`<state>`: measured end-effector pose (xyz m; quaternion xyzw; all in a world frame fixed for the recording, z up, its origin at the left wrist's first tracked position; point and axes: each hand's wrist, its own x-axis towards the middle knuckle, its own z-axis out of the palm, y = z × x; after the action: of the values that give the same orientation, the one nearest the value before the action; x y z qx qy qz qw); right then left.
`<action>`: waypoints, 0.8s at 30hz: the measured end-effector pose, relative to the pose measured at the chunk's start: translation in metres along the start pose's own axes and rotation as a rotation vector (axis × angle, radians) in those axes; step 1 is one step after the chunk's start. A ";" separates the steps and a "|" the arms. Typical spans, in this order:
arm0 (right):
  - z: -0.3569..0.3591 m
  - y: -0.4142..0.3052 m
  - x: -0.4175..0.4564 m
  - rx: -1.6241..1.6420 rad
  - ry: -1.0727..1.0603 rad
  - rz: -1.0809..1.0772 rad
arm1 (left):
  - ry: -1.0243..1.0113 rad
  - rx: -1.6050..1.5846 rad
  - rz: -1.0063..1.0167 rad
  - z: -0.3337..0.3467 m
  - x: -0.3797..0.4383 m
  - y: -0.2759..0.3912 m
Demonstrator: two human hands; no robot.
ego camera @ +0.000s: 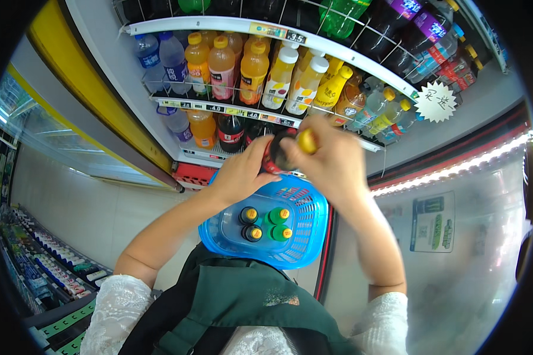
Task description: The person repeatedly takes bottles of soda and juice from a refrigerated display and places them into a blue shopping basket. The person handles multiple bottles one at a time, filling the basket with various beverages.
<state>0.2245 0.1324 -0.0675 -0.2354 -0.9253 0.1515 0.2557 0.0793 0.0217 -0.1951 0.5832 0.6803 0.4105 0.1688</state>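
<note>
A dark drink bottle with a red label (pixel 274 160) is held up in front of the cooler's lower shelf. My left hand (pixel 244 166) grips its body. My right hand (pixel 331 157) has its thumb and fingers around the neck, near the yellow cap (pixel 308 141); blur hides the exact contact. Below them is a blue plastic basket (pixel 323 213). Two dark bottles (pixel 250 216) stand upright on its left side, beside two green bottles (pixel 278 216), all with yellow caps.
Wire-fronted cooler shelves (pixel 231 108) hold juice bottles (pixel 254 73), a yellow bottle (pixel 333 88) and cola bottles (pixel 230 133). Glass doors stand at the left (pixel 71 128) and right (pixel 426 284). A red crate (pixel 193 174) sits low by the cooler. Stocked racks (pixel 53 262) line the left.
</note>
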 end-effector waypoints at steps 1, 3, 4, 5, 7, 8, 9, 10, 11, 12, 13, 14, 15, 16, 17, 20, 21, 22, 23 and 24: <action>0.031 0.015 -0.012 -0.001 0.035 -0.025 | -0.017 0.015 -0.032 0.017 -0.012 -0.020; 0.081 0.028 -0.037 0.052 -0.032 0.072 | -0.047 0.047 -0.094 0.047 -0.033 -0.061; 0.106 0.033 -0.047 0.100 -0.049 0.105 | -0.097 0.052 -0.145 0.054 -0.044 -0.073; 0.130 0.039 -0.058 0.115 -0.096 0.125 | -0.146 0.057 -0.199 0.058 -0.054 -0.084; 0.169 0.043 -0.077 0.191 -0.174 0.124 | -0.257 0.061 -0.288 0.062 -0.073 -0.109; 0.184 0.043 -0.087 0.213 -0.235 0.098 | -0.320 0.059 -0.322 0.063 -0.083 -0.123; 0.196 0.042 -0.096 0.234 -0.294 0.073 | -0.382 0.056 -0.355 0.065 -0.092 -0.137; 0.206 0.041 -0.104 0.233 -0.351 0.009 | -0.484 0.074 -0.424 0.066 -0.097 -0.149; 0.217 0.040 -0.114 0.232 -0.370 -0.057 | -0.411 -0.209 -0.632 0.071 -0.103 -0.157; 0.228 0.042 -0.123 0.229 -0.384 -0.121 | -0.329 -0.493 -0.827 0.074 -0.107 -0.162; 0.237 0.042 -0.132 0.225 -0.399 -0.186 | -0.234 -0.781 -1.013 0.074 -0.109 -0.163; 0.246 0.042 -0.141 0.171 -0.464 -0.243 | -0.205 -0.821 -1.101 0.074 -0.109 -0.163; 0.257 0.041 -0.152 0.146 -0.484 -0.250 | -0.214 -0.824 -1.140 0.077 -0.110 -0.162; 0.267 0.039 -0.161 0.120 -0.506 -0.259 | -0.221 -0.829 -1.177 0.082 -0.112 -0.162; 0.276 0.038 -0.170 0.094 -0.527 -0.267 | -0.230 -0.832 -1.214 0.087 -0.114 -0.162; 0.271 0.034 -0.176 0.047 -0.556 -0.315 | -0.340 -0.836 -1.266 0.109 -0.127 -0.178; 0.266 0.033 -0.175 0.035 -0.561 -0.329 | -0.382 -0.841 -1.284 0.113 -0.128 -0.177; 0.259 0.034 -0.173 0.094 -0.541 -0.316 | -0.389 -0.828 -1.300 0.118 -0.130 -0.176; 0.252 0.039 -0.170 0.152 -0.521 -0.303 | -0.409 -0.838 -1.274 0.119 -0.132 -0.176; 0.244 0.043 -0.166 0.209 -0.499 -0.289 | -0.430 -0.849 -1.246 0.118 -0.133 -0.173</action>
<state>0.2330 0.0441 -0.3517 -0.0292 -0.9628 0.2612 0.0621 0.0850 -0.0567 -0.4307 0.0461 0.6194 0.3432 0.7045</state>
